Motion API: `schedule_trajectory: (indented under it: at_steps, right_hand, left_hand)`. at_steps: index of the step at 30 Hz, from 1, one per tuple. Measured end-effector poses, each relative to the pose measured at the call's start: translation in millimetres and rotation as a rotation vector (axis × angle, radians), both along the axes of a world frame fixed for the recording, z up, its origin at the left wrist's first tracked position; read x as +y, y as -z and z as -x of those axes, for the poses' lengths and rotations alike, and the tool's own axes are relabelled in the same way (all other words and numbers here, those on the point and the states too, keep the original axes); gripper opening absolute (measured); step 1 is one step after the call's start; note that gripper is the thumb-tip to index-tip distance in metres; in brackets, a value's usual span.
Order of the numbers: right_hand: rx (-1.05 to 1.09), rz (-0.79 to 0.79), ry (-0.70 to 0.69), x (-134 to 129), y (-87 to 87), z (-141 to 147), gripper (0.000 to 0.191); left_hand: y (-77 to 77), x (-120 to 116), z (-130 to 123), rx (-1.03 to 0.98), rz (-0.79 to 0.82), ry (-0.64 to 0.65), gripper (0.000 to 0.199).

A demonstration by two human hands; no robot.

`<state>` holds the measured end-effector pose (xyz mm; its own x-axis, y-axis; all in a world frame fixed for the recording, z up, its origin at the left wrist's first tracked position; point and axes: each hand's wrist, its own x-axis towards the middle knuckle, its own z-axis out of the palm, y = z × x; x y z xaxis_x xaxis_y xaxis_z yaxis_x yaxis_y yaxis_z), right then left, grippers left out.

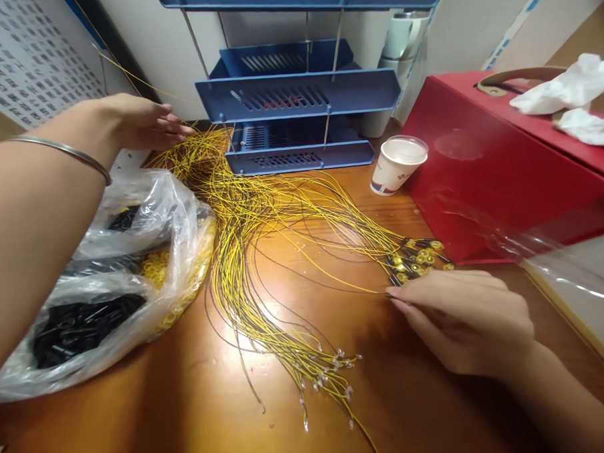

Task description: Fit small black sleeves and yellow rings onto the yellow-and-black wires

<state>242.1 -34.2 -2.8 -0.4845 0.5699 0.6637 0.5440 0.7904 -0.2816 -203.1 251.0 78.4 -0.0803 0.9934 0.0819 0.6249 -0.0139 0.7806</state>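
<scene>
My right hand pinches the end of a thin yellow-and-black wire, where a bit of black shows at the fingertips. Just behind it lies a cluster of wire ends fitted with black sleeves and yellow rings. At the far left, my left hand is open, its fingers stretched over the back of the tangled wire bundle. One loose strand arcs up behind that hand. Toward the front, another group of wire ends with small clear tips fans out on the wooden table.
A clear plastic bag on the left holds black tubes and yellow rings. Behind the wires stands a blue tiered rack. A paper cup stands beside a red box with crumpled tissues on top.
</scene>
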Motion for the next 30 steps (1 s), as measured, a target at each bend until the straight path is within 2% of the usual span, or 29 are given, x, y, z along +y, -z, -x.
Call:
schedule_trajectory:
  at_steps: [1, 3, 4, 5, 8, 10, 11, 14, 17, 20, 22, 24, 26, 28, 30]
  right_hand:
    - [0.013, 0.014, -0.015, 0, 0.1, 0, 0.023]
    - [0.045, 0.031, -0.036, 0, -0.1, 2, 0.023]
    - [0.056, 0.033, -0.035, 0, -0.6, 4, 0.023]
    - [0.064, 0.026, -0.030, 0, -1.2, 5, 0.023]
    - [0.063, 0.010, -0.007, -1, -3.9, 11, 0.023]
    - [0.057, 0.008, -0.001, -1, -5.1, 14, 0.022]
    - [0.056, 0.010, -0.002, -2, -5.4, 15, 0.022]
    - [0.056, 0.029, -0.022, -3, -4.6, 17, 0.021]
    - [0.078, 0.057, -0.014, -3, -2.9, 19, 0.020]
    - [0.106, 0.064, 0.034, -3, -0.9, 22, 0.017]
    - [0.124, 0.067, 0.050, -2, 0.5, 23, 0.017]
    - [0.144, 0.075, 0.051, -2, 1.6, 24, 0.018]
    - [0.158, 0.076, 0.051, -3, 1.8, 25, 0.018]
    - [0.173, 0.069, 0.058, -3, 1.1, 26, 0.018]
    - [0.180, 0.063, 0.070, -4, -0.2, 27, 0.017]
  left_hand:
    - [-0.8, -6, -2, 0.007, 0.087, -0.035, 0.048]
    - [-3.2, -20, -10, 0.124, 0.211, -0.130, 0.061]
    - [-4.9, -28, -14, 0.247, 0.229, -0.131, 0.066]
    - [-7.2, -36, -19, 0.286, 0.245, -0.094, 0.067]
    - [-19.4, -62, -32, 0.467, 0.206, -0.129, 0.081]
    - [-31.0, -80, -40, 0.797, 0.143, -0.109, 0.083]
    - [-36.7, -89, -42, 0.882, 0.127, -0.084, 0.080]
    - [-47.7, -114, -41, 0.970, 0.163, -0.131, 0.076]
    - [-45.9, -131, -27, 1.022, 0.103, -0.082, 0.085]
    - [-38.0, -140, -15, 1.068, 0.052, -0.046, 0.082]
    - [-34.0, -143, -12, 1.103, 0.072, 0.004, 0.082]
    - [-32.2, -144, -9, 1.146, 0.104, -0.014, 0.085]
    - [-31.5, -141, -1, 1.162, 0.146, -0.060, 0.089]
    - [-30.2, -132, 15, 1.157, 0.183, -0.052, 0.090]
    - [-27.0, -123, 37, 1.175, 0.091, -0.069, 0.090]
